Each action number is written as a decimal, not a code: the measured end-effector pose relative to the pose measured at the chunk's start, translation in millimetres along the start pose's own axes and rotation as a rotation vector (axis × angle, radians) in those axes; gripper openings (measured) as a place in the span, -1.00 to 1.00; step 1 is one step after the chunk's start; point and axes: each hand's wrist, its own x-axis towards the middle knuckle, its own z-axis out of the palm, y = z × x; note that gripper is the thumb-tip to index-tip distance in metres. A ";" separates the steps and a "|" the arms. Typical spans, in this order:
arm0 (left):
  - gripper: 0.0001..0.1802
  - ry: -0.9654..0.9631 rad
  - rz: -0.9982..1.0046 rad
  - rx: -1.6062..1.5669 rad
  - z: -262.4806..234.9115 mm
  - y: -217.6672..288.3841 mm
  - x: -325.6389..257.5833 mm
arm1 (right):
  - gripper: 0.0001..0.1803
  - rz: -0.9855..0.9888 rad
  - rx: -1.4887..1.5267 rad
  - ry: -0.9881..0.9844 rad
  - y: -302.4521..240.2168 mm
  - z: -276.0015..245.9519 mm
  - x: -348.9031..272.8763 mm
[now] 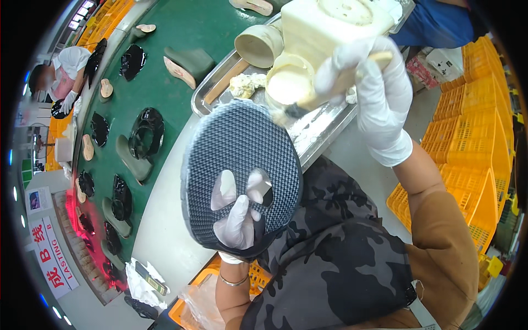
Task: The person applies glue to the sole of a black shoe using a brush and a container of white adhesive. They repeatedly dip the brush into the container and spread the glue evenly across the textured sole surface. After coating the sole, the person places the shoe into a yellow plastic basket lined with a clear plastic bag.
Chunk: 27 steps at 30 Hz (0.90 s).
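Observation:
My left hand (pixel 236 226), in a white glove, holds up a dark grey mesh shoe upper (pixel 236 135). Its fingers show through the upper's openings, with one finger lying across a strap between them. My right hand (pixel 383 102), also gloved, grips a brush (pixel 340 87) by its pale handle. The brush's tip touches or nearly touches the upper's top right edge. Just behind the brush stands an open pot (pixel 289 82) of creamy white liquid, in a metal tray (pixel 327 132).
An off-white jug (pixel 335 22), a tipped cup (pixel 257 47) and a crumpled lump (pixel 246 85) sit in the tray. Left is a green work surface (pixel 181 25) with shoe lasts (pixel 190 65) and black uppers (pixel 147 135). Orange crates (pixel 467 132) stack right. A co-worker (pixel 69 69) stands far left.

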 end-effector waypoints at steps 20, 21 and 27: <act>-0.38 -0.060 0.478 0.212 -4.6 -24.0 11.2 | -0.87 0.107 0.195 0.135 -2.9 29.2 8.4; -0.33 -0.016 0.490 0.238 -10.7 -29.3 13.4 | -0.88 0.072 0.199 0.148 -2.6 33.9 13.8; -0.55 0.062 0.499 0.335 -26.8 -39.6 23.6 | -0.90 0.239 0.120 0.003 5.0 32.3 -3.2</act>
